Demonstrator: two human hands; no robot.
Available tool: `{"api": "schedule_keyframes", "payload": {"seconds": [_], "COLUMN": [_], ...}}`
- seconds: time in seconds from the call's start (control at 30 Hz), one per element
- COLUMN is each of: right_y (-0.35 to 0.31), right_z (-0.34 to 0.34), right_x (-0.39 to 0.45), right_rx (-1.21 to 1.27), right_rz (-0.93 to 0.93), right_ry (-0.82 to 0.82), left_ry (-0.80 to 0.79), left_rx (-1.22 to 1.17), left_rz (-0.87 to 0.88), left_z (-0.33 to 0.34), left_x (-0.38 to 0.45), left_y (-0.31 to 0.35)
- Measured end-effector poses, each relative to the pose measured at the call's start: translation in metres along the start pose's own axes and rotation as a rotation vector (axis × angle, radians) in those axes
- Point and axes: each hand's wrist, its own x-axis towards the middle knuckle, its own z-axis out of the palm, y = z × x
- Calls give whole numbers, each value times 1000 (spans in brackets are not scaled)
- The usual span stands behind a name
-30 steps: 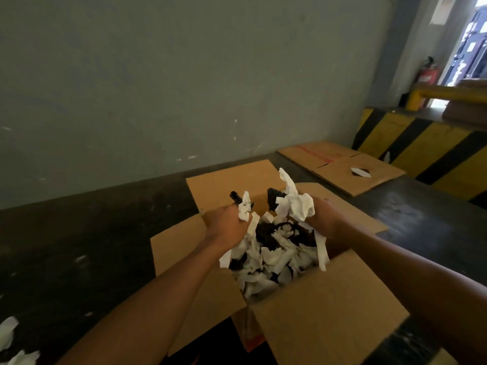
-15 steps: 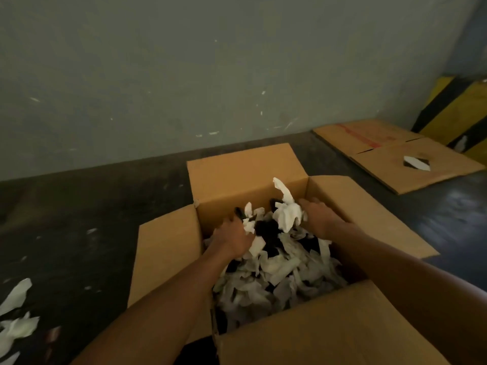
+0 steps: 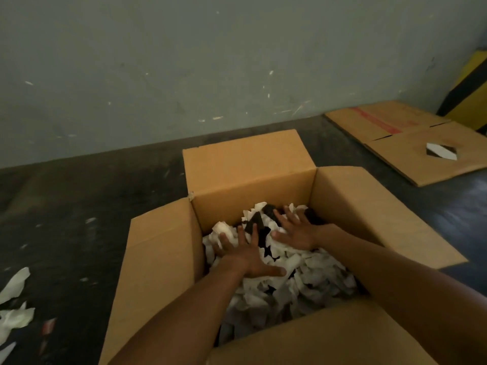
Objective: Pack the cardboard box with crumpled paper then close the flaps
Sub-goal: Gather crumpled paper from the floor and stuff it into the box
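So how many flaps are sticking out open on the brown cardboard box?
4. The far flap stands up toward the wall, the left flap and right flap spread sideways, and the near flap is closest, partly cut off by the picture's edge.

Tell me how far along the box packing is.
Done: crumpled paper already fills much of the cardboard box. In hand: left hand and right hand press flat on the paper, fingers spread. Left: all four flaps are open and need closing; loose paper scraps lie on the floor.
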Motion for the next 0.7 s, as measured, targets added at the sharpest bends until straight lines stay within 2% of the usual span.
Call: {"api": "schedule_keyframes", "payload": {"seconds": [0.1,0.23,0.3,0.47,0.6,0.7], "right_y": [3,-7,-11,1,21,23], "right_z": [14,6,-5,-18,-3,23], "right_x": [16,8,-2,-35,-64,-61], "right_rx": [62,-14,-119,-170,-300,-358], "right_rz": [82,69,39,-67,-74,-64], "right_ry": [-27,-64,-134,-98,-263,-321], "left_ry": [-12,-46,-40,-31,-123,-140], "left_rx": [-30,-103,-72,99,116,119], "left_rz": [-15,18,10,27,9,-33], "left_z": [4,2,-1,-19,-4,22], "left_x": [4,4,-3,-53,-63,-45], "left_y": [0,-3,-1,4,10,18]}}
